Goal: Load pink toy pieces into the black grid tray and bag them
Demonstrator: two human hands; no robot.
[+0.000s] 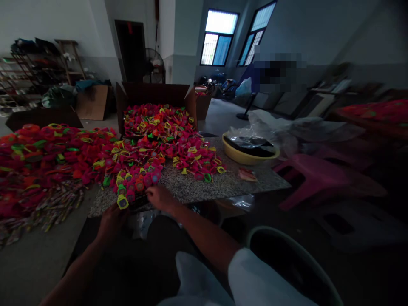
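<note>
Brightly pink, yellow, green toy watches (139, 184) in rows, grip of left fingers (116, 210) and right fingers (151, 194) unclear

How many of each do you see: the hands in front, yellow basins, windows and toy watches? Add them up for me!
Hands (left hand, right hand): 2
Yellow basin: 1
Windows: 2
Total: 5, without the toy watches, too many and too overlapped to count
</note>
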